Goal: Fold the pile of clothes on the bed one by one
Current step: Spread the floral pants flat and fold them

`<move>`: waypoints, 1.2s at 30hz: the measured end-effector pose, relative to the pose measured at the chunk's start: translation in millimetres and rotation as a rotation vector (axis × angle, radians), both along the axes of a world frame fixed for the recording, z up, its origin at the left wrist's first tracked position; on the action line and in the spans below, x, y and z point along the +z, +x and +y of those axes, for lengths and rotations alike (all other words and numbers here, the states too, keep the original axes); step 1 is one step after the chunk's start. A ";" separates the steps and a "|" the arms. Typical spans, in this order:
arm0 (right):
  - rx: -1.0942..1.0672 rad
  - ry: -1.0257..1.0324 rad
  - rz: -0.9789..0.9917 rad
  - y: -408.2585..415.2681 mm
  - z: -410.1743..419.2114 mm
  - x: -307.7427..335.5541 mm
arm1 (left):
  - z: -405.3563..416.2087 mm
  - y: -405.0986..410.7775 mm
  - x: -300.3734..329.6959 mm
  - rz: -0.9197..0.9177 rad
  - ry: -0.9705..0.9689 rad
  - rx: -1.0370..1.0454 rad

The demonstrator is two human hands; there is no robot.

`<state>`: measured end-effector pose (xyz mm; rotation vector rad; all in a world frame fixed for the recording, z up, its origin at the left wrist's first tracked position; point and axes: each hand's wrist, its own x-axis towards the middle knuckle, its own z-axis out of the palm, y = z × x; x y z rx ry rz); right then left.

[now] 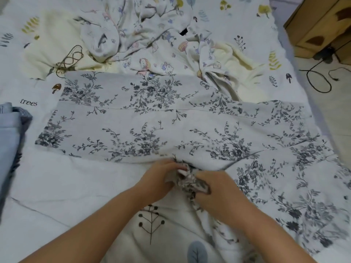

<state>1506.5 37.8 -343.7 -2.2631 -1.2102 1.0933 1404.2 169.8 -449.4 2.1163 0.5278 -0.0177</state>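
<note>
At the far left edge, a stack of folded pale blue denim clothes (11,141) lies on the bed (62,186), which is covered by a white quilted spread printed with small trees, leaves and mushrooms. Beyond it, toward the top left, a cream fleece garment (49,40) with a brown looped stitch design lies flat. Across the middle spreads the light grey fabric garment with a dark grey floral print (152,118), laid out wide and mostly smooth, its near edge bunched up at the centre. The left hand (161,177) has its fingers curled into that bunched fabric, gripping it. Just beside it, the right hand (214,188) pinches the same gathered fold, so both hands are clamped on the floral garment close together. Behind the garment, at top centre, lies a rumpled heap of white clothes with pastel cartoon prints and cream fleece lining (152,38), touching the floral garment's far edge. To the right, off the bed, a black cable (319,80) loops on the pale floor, and a light wooden cabinet (322,25) stands at the top right corner.
</note>
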 end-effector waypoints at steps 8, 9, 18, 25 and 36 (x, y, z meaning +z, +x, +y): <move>-0.439 0.404 0.198 41.5 -33.3 63.2 | -12.6 24.6 51.7 -0.033 0.072 0.106; -0.485 0.431 0.207 46.7 -36.9 66.7 | -10.7 16.7 65.3 -0.031 0.049 0.084; -0.470 0.472 0.204 59.9 -11.3 80.7 | 53.7 -48.5 191.1 0.018 0.041 0.178; -0.292 0.146 -0.538 49.9 51.1 -7.2 | 105.8 -60.4 95.5 0.402 0.712 0.293; 0.246 -0.352 -0.349 -72.2 16.5 -133.6 | 63.8 -142.7 -30.4 0.587 -0.029 0.790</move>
